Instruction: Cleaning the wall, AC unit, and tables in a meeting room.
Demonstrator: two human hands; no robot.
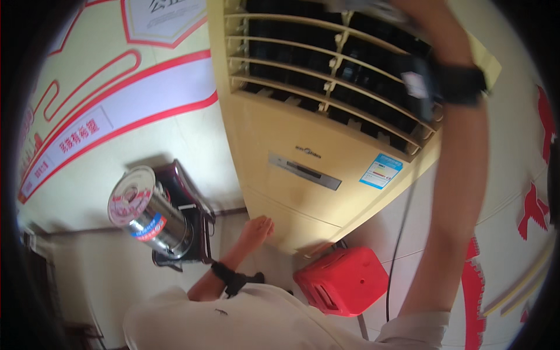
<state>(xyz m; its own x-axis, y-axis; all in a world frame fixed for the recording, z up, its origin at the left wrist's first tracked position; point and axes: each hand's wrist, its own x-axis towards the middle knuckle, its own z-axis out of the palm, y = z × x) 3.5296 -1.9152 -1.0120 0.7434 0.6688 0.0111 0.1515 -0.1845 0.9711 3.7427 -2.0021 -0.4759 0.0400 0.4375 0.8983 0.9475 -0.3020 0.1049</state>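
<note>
A beige floor-standing Midea air conditioner point(284, 175) with curved louvres point(306, 74) stands before me. My right hand point(422, 11) is raised over the top of the louvres, partly cut off by the picture's edge. A pale, blurred thing that looks like a cloth point(372, 8) is at its fingers. A black strap and a small dark device point(418, 87) sit at that wrist. Low beside the unit's lower left edge hangs my left hand point(260, 228), its fingers curled with nothing visible in them. Its wrist also bears a black strap.
On the left, a steel cylindrical container point(168, 232) with a patterned round top rests on a dark chair point(177, 186). A red plastic stool point(345, 280) stands at the unit's foot. One dark cable point(399, 245) hangs near my right arm. Red-bordered decorations point(162, 83) cover the wall.
</note>
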